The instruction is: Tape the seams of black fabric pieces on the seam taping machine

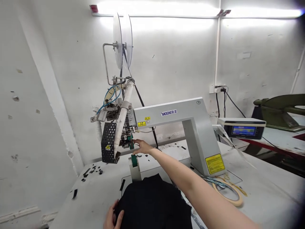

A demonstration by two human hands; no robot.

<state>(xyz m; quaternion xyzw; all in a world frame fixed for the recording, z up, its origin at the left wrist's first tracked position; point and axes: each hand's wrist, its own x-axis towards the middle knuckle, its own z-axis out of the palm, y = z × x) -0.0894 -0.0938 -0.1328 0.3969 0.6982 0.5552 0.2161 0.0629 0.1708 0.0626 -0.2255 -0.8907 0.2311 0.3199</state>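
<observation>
My right hand [142, 147] reaches up to the head of a grey machine [166, 113], its fingers beside the green upper roller [131, 142]. Whether the fingertips hold anything is too small to tell. Below them, a green lower roller [134, 161] sits on top of a short post [135, 173]. Black fabric [154, 203] lies bunched in front of the post. At its left edge, my left hand [113, 217] has its thumb over the cloth, the fingers partly behind it. A perforated black guard [109, 143] hangs left of the rollers.
Black scraps [92, 170] lie on the white table [95, 203] at left. A tape roll [234, 198] and tangled cords are at right, under a control box with a lit screen [244, 130]. Clear reels [128, 41] stand above the machine; a green machine [281, 111] is far right.
</observation>
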